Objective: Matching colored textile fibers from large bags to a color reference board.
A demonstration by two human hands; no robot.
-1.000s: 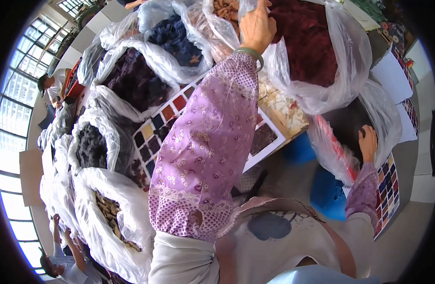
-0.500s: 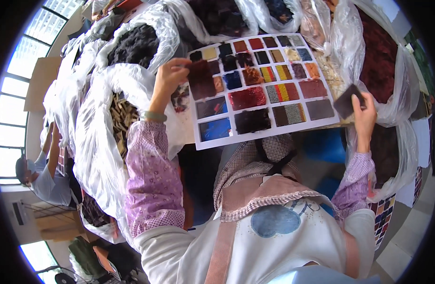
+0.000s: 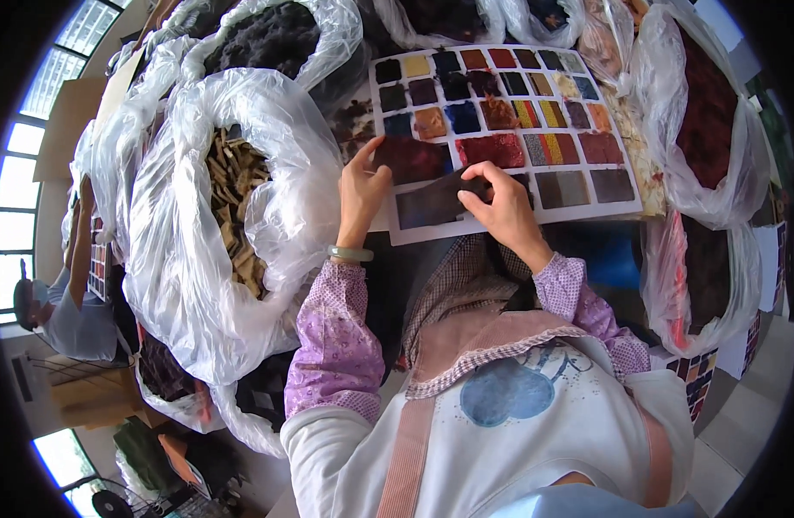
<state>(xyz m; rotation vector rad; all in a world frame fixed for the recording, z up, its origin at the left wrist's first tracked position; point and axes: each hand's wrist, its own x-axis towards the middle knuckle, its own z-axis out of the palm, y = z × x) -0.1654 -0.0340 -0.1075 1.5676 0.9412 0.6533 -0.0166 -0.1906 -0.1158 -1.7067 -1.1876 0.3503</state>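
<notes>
Head view: both hands, left (image 3: 362,192) and right (image 3: 500,205), fingers curled, pinching a dark fabric swatch (image 3: 444,194) on the sample board (image 3: 626,204).

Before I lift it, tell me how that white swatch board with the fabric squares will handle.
The swatch board looks like a thin flat card, so it probably flexes if lifted by one edge. It overhangs its support near the left hand and right hand, so it is likely light. The dark swatch under the fingers seems soft and floppy.
</notes>
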